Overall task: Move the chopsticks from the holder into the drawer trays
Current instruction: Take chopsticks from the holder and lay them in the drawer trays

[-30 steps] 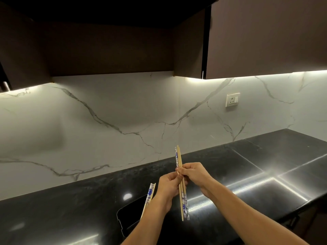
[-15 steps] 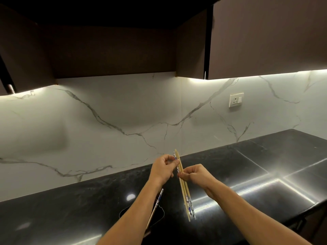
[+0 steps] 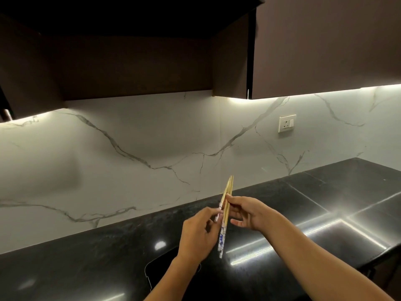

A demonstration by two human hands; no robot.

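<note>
Brown cabinet fronts (image 3: pixel 130 61) fill the top of the view, dark enough that their undersides at far left melt into shadow. Below them runs a white, grey-veined marble backsplash (image 3: pixel 86 159), lit from above, and then a black polished countertop (image 3: pixel 76 257) that shows soft spots of reflected light.

At bottom centre a dark container (image 3: pixel 152 268) with a rounded rim sits on the counter. The left forearm crosses most of it and it blends into the black stone, so I cannot tell what it is or what it holds.

The left hand (image 3: pixel 198 235) is raised above the counter, back toward the camera, fingers curled. Its fingertips pinch the blue-and-white patterned part of one stick. The chopsticks (image 3: pixel 227 208) are held in the air between the two hands, nearly upright, with plain wooden tips at the top and patterned ends at the bottom. They overlap closely, so their number is hard to make out.

The right hand (image 3: pixel 251 213) pinches the bundle higher up between thumb and forefinger – its other fingers hang loosely, touching nothing.

Further right a white wall socket (image 3: pixel 287 123) is set in the marble, and bright strip reflections streak the counter, whose far end is cut off by the frame.
</note>
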